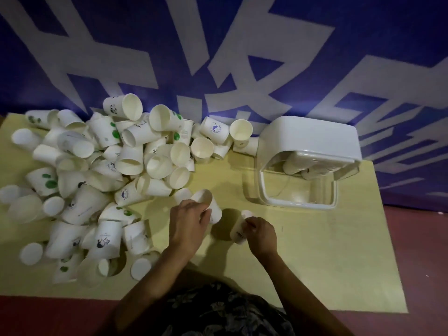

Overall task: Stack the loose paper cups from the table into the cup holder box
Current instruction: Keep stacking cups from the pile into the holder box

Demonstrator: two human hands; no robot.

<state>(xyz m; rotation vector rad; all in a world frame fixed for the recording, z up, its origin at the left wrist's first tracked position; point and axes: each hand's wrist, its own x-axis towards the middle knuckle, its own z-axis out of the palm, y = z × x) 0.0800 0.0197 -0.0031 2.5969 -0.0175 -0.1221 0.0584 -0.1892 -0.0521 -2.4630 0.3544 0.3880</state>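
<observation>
A big pile of loose white paper cups covers the left half of the yellow table. At the pile's front right edge, my left hand grips a white cup lying on its side with its mouth facing away. My right hand holds another paper cup, tilted, with a dark print on its wall. The cup holder box, white with a raised lid and a clear lower bin, stands at the back right. Several cups lie inside it under the lid.
A blue wall with large white characters rises right behind the table. Some cups stand between the pile and the box. A round hole in the tabletop holds cups at front left. Red floor lies right of the table.
</observation>
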